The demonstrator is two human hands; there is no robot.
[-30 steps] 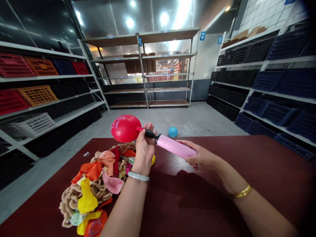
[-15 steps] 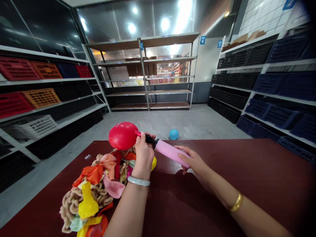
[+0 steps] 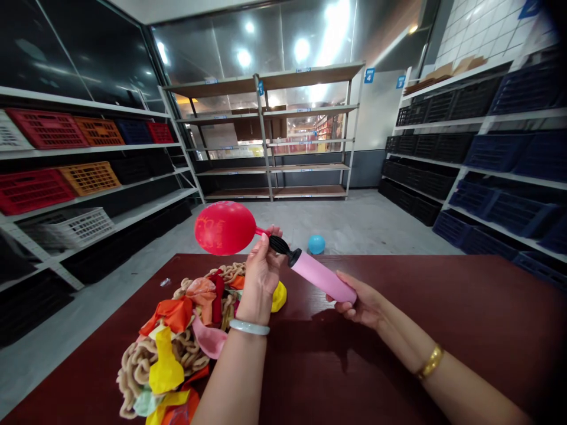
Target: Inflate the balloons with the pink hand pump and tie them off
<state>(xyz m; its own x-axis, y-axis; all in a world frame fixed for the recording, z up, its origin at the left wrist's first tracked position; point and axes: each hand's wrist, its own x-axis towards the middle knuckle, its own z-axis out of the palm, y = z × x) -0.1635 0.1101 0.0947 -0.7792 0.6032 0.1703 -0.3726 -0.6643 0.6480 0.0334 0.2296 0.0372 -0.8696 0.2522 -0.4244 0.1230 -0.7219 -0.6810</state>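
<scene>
A red balloon (image 3: 225,228), partly inflated, points left above the table, its neck fitted on the black nozzle end of a balloon pump (image 3: 319,275). My left hand (image 3: 264,260) pinches the balloon's neck where it meets the nozzle. Around the pump's pink barrel my right hand (image 3: 361,302) is closed, at the lower right end. Left of my left forearm lies a heap of flat balloons, with a yellow balloon (image 3: 165,363), an orange balloon (image 3: 170,314) and a pink balloon (image 3: 208,337) among beige knitted cord (image 3: 137,363).
The brown table (image 3: 328,378) spans the foreground. A blue balloon (image 3: 316,244) is beyond its far edge. Shelves with red crates (image 3: 38,190) and orange crates stand left, dark blue crates (image 3: 509,203) right, and a metal rack (image 3: 270,141) at the back.
The red balloon has grown larger. My right hand and the pump's barrel have shifted right and slightly down, and the view has moved a little.
</scene>
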